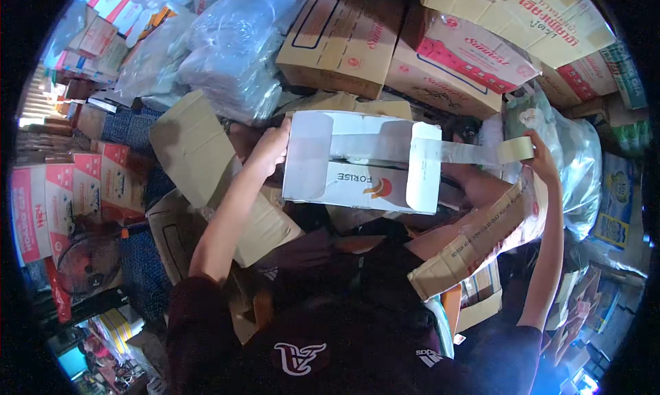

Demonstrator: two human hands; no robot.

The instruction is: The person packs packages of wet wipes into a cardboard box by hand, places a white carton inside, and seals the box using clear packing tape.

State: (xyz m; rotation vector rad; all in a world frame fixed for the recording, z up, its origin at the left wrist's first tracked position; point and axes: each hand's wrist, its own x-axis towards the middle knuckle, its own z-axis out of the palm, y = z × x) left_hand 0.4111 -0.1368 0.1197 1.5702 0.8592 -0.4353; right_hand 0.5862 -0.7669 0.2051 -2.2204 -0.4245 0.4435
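A white cardboard box (pixel 371 196) marked FORISE lies across my lap, its end flaps showing. My left hand (pixel 274 149) grips the box at its left end, the fingers partly hidden behind the edge. Out to the right, my right hand (pixel 540 160) is closed around a roll of packing tape (pixel 514 149). A strip of clear tape (pixel 462 152) stretches from the roll to the box and runs along its middle. Under my right forearm lies a brown cardboard piece (pixel 474 244) with print on it.
Open brown carton flaps (pixel 196 147) stand by my left arm. Ahead are stacked Sunnest cartons (pixel 340 41) and a clear plastic bundle (pixel 237 48). A large plastic bag (pixel 581 168) sits beyond my right hand. At far left are red-and-white boxes (pixel 86 189) and a fan (pixel 88 261).
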